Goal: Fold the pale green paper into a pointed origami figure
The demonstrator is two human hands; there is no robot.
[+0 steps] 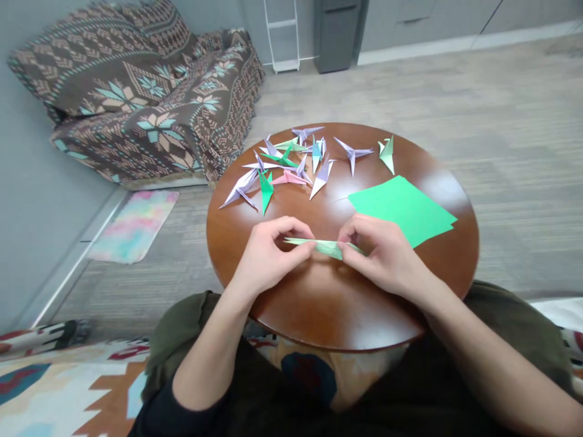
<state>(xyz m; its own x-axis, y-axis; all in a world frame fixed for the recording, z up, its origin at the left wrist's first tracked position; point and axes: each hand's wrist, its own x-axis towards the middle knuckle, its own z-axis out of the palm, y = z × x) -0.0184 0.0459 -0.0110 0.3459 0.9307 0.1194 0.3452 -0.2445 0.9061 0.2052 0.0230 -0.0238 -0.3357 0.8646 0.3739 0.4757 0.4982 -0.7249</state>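
A narrow, folded piece of light green paper [327,247] is held level above the front half of the round table, with pointed ends at both sides. My left hand [276,250] pinches it near its left end, thumb in front and fingers behind. At its right part, my right hand [378,249] pinches it the same way, covering some of that end. Just beyond my right hand lie green paper sheets [401,203], slightly fanned. Past my left hand sit a green paper crane [266,193] and a pink paper crane [289,177].
The brown round table [328,315] carries several more folded cranes toward its far left, among them a purple crane [353,154]. A pale green crane [387,154] stands at the far right. Behind are a patterned sofa [159,115] and a pastel mat [136,227] on the floor.
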